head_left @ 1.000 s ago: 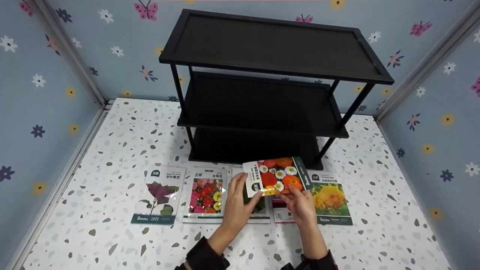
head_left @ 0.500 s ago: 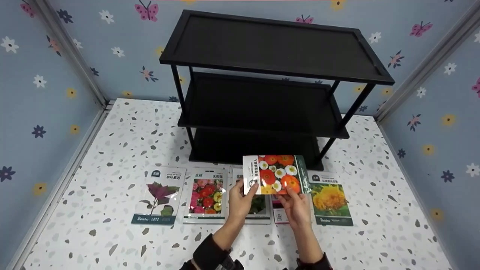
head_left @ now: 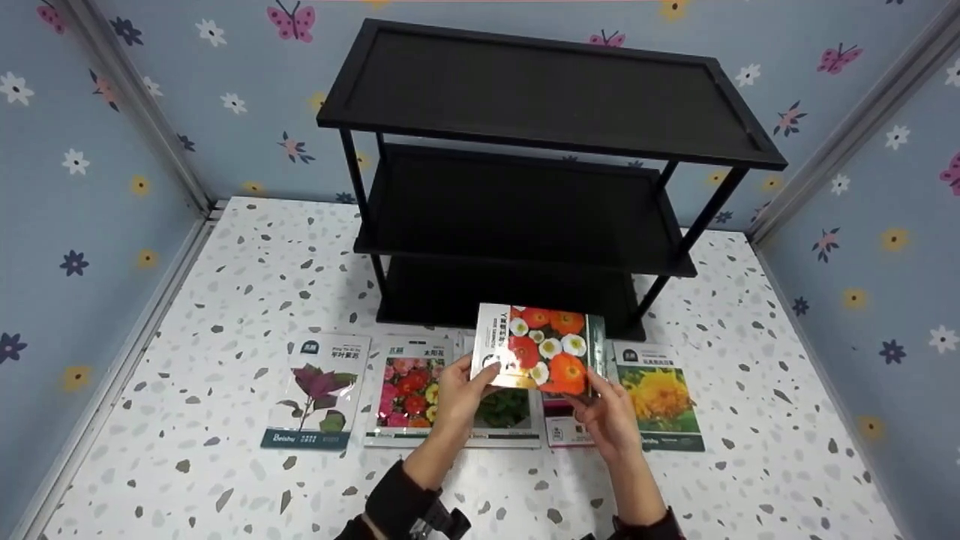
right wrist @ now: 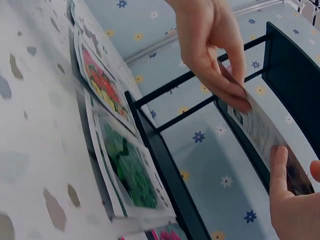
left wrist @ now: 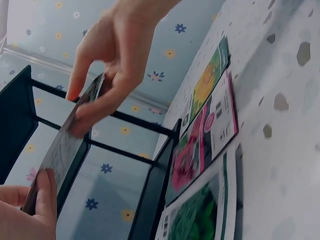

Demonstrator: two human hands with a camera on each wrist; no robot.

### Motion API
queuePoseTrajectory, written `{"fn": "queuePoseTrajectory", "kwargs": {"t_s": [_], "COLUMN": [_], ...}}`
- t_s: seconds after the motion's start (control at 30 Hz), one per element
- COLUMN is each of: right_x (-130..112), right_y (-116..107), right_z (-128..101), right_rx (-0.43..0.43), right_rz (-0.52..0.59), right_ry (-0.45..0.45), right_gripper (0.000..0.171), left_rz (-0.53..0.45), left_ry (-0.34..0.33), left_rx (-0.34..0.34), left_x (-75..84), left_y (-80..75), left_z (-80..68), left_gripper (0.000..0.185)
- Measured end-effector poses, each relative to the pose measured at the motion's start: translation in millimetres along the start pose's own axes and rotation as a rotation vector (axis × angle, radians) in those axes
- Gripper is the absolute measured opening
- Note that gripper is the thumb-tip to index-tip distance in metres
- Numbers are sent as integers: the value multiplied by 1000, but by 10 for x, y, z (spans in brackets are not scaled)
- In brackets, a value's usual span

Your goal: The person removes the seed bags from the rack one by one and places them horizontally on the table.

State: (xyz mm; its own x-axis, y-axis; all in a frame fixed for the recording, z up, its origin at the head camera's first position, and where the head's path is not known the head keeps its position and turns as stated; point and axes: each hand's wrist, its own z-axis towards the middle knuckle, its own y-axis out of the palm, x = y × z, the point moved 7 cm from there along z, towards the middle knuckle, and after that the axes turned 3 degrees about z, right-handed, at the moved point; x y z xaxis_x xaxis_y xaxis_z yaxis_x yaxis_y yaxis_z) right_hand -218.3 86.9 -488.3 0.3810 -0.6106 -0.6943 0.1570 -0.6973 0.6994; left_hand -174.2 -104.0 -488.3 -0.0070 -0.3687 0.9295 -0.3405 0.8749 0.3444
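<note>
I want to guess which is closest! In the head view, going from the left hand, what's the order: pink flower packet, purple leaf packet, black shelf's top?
1. Pink flower packet, just left of the left hand.
2. Purple leaf packet, farther left.
3. Black shelf's top, far back.

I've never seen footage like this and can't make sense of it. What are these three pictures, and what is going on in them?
No machine here: a person wears three cameras. One on the head looks down at a speckled table with a black shelf. One on each wrist looks sideways at that hand's work. Both hands, left hand and right hand, pinch a poppy seed packet above a row of packets lying flat, among them a purple-leaf packet and a yellow-flower packet.
</note>
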Motion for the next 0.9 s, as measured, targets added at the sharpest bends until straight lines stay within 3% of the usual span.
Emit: {"fn": "queuePoseTrajectory", "kwargs": {"t_s": [0.2,0.5,0.73,0.9], "right_x": [-117,-165,-146,-148], "right_y": [-126,-185,-216,-191], "right_z": [40,0,-23,-17], "right_rx": [31,-141,-138,-70], "right_rz": [-76,-214,-267,-273], "right_ry": [28,95,85,5], "right_gripper": [13,23,26,23], "left_rz": [29,63,74,-66], "left_ry": [-23,-128,-169,-162], "left_rx": [-110,-268,-297,-214], "left_x": [77,87,127,113], "left_y": [-104,-218,-255,-218], "left_z": [39,73,84,74], "left_gripper": [35,38,38,33]}}
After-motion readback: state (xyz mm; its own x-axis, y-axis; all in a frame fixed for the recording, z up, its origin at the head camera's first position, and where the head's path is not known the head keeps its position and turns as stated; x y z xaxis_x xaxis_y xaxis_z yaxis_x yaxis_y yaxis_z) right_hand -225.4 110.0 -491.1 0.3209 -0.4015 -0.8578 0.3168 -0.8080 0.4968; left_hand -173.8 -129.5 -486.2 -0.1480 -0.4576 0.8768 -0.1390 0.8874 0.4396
